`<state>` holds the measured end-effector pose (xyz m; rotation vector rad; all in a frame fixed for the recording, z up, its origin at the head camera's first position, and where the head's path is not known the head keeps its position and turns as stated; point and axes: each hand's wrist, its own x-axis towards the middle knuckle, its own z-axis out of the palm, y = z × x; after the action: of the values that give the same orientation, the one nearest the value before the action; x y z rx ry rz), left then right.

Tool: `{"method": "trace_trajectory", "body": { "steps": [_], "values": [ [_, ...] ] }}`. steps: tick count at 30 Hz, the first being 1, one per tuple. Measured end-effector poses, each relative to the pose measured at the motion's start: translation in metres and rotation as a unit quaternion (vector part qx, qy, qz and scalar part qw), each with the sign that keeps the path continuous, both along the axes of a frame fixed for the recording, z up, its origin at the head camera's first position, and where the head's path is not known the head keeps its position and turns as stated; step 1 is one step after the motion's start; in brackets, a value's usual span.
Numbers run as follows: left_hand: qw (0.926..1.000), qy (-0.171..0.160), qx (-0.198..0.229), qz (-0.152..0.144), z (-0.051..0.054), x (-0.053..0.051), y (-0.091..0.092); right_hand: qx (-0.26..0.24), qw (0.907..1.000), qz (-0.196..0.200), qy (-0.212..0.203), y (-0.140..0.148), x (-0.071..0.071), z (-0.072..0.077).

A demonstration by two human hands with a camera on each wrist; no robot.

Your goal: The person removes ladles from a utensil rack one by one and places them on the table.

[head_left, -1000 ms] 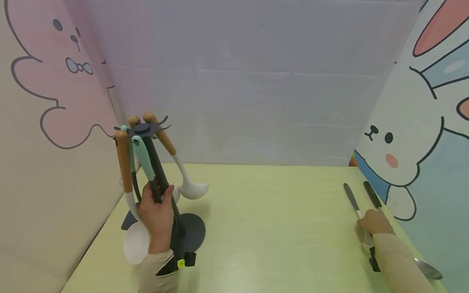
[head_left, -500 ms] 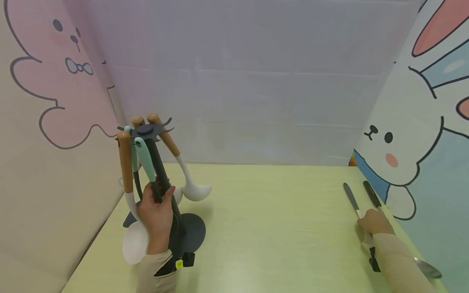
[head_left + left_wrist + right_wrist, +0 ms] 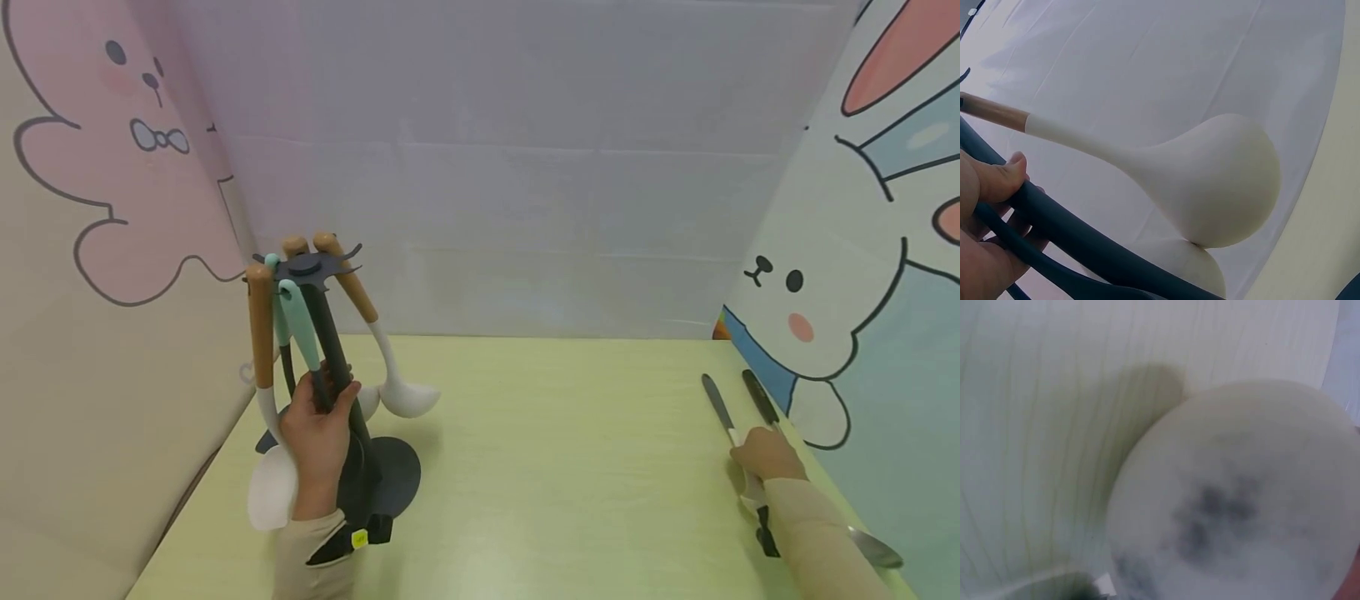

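My left hand (image 3: 318, 446) grips the dark pole (image 3: 327, 333) of a utensil stand, thumb and fingers around it, also in the left wrist view (image 3: 988, 206). Wooden-handled white ladles (image 3: 408, 398) and mint-handled utensils (image 3: 302, 325) hang from its hooked top (image 3: 306, 265). A white ladle bowl (image 3: 1229, 181) fills the middle of the left wrist view. At the far right, my right hand (image 3: 768, 455) holds a grey-and-white-handled utensil (image 3: 717, 400); its fingers are partly hidden. A pale round surface (image 3: 1241, 500) covers much of the right wrist view.
Beside the right hand lies a black handle (image 3: 761, 395), and a metal utensil end (image 3: 876, 548) shows past the right sleeve. The pale yellow table (image 3: 540, 450) stretches between the hands. A plain wall stands behind, with cartoon-printed walls left and right.
The stand's top and its hanging utensils have turned slightly, the rear ladle shifting right and the front white one a little left. The left hand keeps its grip; the right hand has stayed still.
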<state>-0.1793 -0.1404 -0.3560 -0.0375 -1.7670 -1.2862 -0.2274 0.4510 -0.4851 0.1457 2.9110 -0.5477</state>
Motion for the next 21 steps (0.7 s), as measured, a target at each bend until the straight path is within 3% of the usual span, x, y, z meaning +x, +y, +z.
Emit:
{"method": "trace_trajectory", "body": {
  "steps": [12, 21],
  "values": [
    [0.9996, -0.015, 0.001, -0.023, 0.001, 0.0, -0.006, -0.002, 0.9996, -0.013, 0.025, -0.009, -0.002, 0.009],
    [0.9979, -0.012, 0.007, -0.063, -0.001, -0.003, -0.012, -0.002, 0.9948, 0.01, 0.102, -0.032, -0.005, 0.027]
  ]
}}
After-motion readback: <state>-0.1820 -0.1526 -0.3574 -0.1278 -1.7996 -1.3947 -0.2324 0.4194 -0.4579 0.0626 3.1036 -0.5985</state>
